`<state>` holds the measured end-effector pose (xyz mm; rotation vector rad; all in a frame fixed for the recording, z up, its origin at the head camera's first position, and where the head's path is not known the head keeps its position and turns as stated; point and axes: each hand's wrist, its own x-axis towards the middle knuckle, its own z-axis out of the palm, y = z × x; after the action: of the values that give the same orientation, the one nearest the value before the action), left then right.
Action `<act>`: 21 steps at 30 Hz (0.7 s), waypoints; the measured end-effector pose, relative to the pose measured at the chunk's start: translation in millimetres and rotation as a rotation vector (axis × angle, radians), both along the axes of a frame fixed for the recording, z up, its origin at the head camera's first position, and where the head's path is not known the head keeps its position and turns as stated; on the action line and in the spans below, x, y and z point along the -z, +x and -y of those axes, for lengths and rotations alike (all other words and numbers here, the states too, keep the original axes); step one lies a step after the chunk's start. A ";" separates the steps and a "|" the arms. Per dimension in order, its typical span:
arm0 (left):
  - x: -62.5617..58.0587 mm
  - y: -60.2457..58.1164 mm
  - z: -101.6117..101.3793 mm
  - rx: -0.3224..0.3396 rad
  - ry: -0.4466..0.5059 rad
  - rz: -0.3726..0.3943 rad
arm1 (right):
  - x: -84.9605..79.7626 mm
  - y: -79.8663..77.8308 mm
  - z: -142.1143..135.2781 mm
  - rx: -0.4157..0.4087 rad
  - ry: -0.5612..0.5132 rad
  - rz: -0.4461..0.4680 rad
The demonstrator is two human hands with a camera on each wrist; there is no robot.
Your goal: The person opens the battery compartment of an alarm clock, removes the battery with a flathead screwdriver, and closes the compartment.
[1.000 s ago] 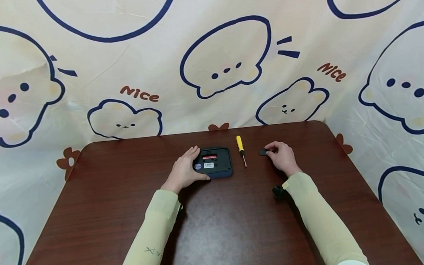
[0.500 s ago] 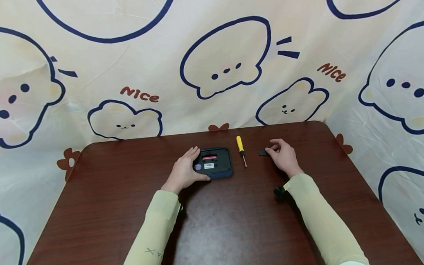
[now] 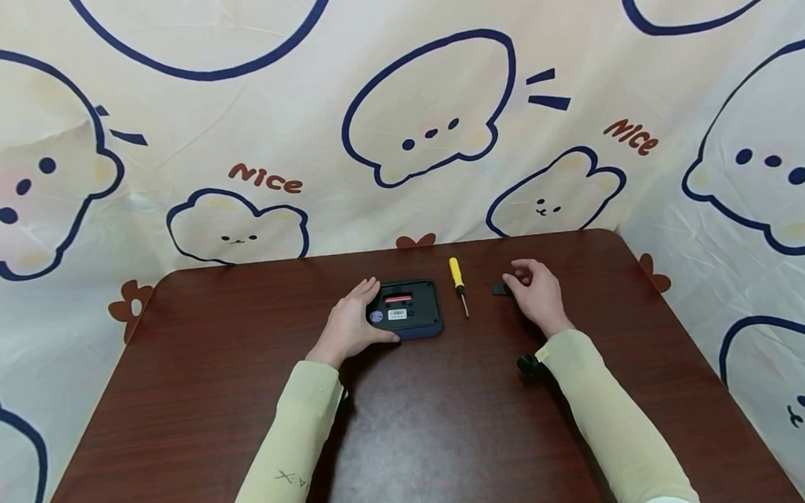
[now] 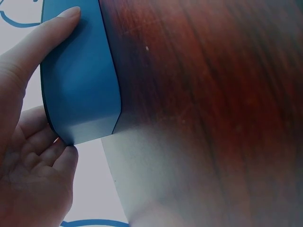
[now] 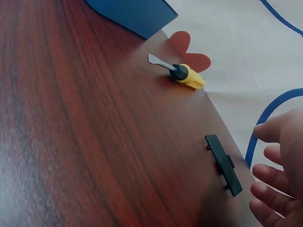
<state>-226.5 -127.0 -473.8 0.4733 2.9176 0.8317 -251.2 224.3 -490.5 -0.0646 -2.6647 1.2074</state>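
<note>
Left hand [image 3: 353, 323] grips the blue-black device [image 3: 422, 303]. My right hand [image 3: 540, 295], relaxed, holds nothing; black cover [image 5: 223, 165] lies just left of it. Risk: a hasty pinch could skid the thin cover away, or a low leftward reach knock the screwdriver [image 3: 458, 282] between my hands.

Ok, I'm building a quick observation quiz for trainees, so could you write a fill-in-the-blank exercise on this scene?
1. The person's ____ hand grips the device.
2. The screwdriver has a ____ handle.
3. In the head view, the flat black piece lies to the ____ of the screwdriver.

Missing words: left; yellow; right.
</note>
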 end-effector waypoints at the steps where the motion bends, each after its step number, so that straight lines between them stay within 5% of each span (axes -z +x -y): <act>1: 0.3 -0.1 0.0 0.000 0.000 -0.001 | -0.5 -0.3 0.6 0.000 0.000 -0.005; 21: 0.6 0.5 0.5 0.004 0.013 -0.006 | -9.6 -1.1 26.8 -0.054 -0.024 0.029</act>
<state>-226.0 -127.5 -474.4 0.4828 2.9171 0.8514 -252.3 197.5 -480.9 -0.0137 -2.6934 1.2640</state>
